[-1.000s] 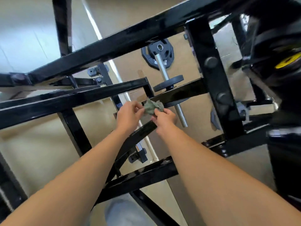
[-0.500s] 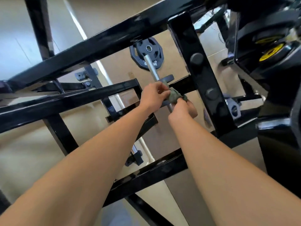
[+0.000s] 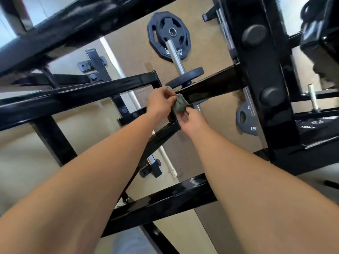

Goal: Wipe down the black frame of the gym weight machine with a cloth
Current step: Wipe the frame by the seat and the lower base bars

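At the end of a cross-bar [image 3: 211, 87] of the black frame [image 3: 256, 110], mid-view, the grey-green cloth [image 3: 180, 105] sits bunched vs the bar's underside; the left hand [image 3: 159, 102] has its grip pinched on the cloth's top edge & the right hand [image 3: 192, 120] has its grip pinched on the bottom edge. Behind them a chrome peg [image 3: 177, 57] carries a small black plate [image 3: 187, 76], and a bigger plate [image 3: 169, 36] lies on the floor w/ white lettering too blurred to read. Right of the hands a grey plate [image 3: 246, 118] reads "15", and a black plate [image 3: 311, 125] farther right reads "10KG".
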